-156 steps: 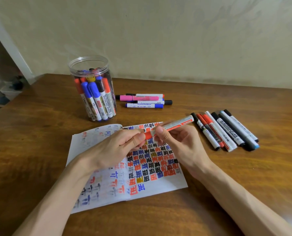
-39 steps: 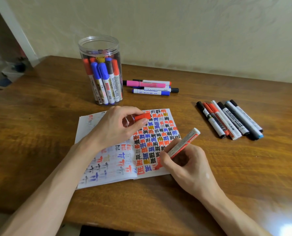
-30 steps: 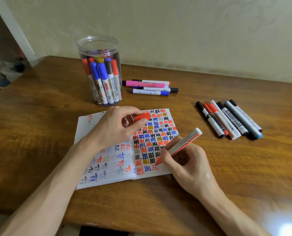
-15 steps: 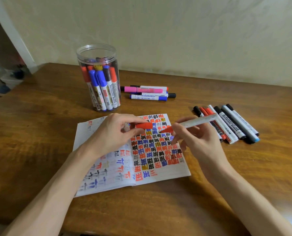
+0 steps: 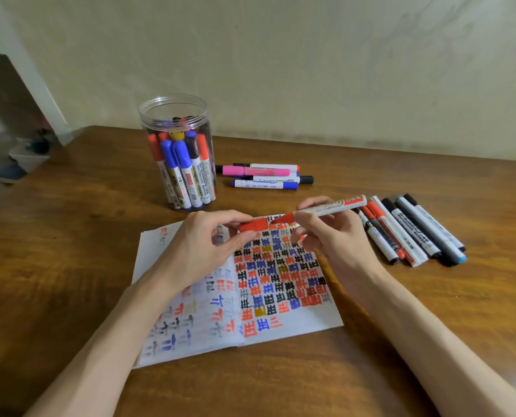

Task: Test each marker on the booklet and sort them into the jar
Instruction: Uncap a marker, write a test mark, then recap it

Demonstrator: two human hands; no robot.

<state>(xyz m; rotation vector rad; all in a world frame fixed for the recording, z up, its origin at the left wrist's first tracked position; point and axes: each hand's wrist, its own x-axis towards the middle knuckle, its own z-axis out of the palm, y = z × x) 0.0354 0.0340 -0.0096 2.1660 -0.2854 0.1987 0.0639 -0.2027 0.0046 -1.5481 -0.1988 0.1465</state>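
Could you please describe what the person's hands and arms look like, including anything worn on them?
Both are bare: the left hand and right hand show no gloves or rings, and the left forearm and right forearm show no sleeves, watch or bracelet as far as the frame reaches.

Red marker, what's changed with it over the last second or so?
The right hand lifted the red marker off the booklet and swung its tip toward the red cap. The left hand still pinches that cap; jar and loose markers unmoved.
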